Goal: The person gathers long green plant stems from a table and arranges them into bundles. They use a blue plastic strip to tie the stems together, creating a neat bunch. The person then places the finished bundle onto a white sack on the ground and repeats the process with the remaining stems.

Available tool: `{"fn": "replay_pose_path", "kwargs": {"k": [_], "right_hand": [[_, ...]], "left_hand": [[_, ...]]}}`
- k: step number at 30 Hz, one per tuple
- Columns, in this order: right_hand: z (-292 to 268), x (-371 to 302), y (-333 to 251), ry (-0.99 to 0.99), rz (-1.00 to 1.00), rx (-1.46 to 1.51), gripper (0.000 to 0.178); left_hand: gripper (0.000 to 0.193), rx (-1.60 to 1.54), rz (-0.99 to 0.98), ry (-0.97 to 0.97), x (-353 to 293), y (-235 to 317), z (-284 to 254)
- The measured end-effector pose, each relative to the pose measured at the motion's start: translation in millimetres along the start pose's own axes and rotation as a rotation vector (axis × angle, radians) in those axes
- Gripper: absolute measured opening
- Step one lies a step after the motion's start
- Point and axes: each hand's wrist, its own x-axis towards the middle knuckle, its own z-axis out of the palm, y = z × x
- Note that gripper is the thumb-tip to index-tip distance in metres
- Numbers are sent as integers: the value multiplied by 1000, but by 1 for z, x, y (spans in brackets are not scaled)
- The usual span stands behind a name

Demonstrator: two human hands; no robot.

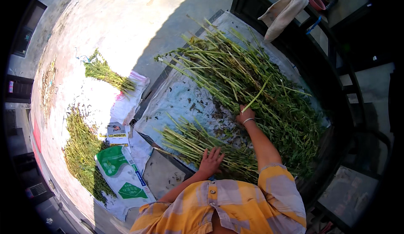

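Note:
A large heap of long green plant stalks (235, 66) lies across a pale sheet (168, 103), its leafy ends toward the right. Nearer me is a smaller bunch of cut stalks (185, 143). My left hand (211, 162) rests on that bunch with its fingers spread. At the near edge of the large heap, my right hand (245, 116), with a bracelet on the wrist, is closed around a pale green plant stalk (257, 94) that sticks up past the fingers. Dark leaf scraps (219, 112) lie on the sheet between the two piles.
On the sunlit ground at left are a tied bundle of stalks (107, 74), a long leafy heap (82, 150) and a green-and-white sack (122, 171). A dark metal frame (336, 108) borders the right side, with a beige cloth (284, 15) over it and a red basin (316, 1) behind.

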Motion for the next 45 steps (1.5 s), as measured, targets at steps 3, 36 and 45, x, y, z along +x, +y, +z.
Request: {"fn": "replay_pose_path", "kwargs": {"k": [3, 36, 45], "right_hand": [[-39, -24, 10, -50, -73, 237, 73], [-205, -346, 191, 468, -387, 743, 32], [-174, -325, 166, 656, -322, 531, 35]], "left_hand": [[89, -34, -17, 7, -6, -1, 4], [62, -1754, 927, 271, 20, 243, -361], [45, -1426, 376, 642, 17, 273, -387]]}}
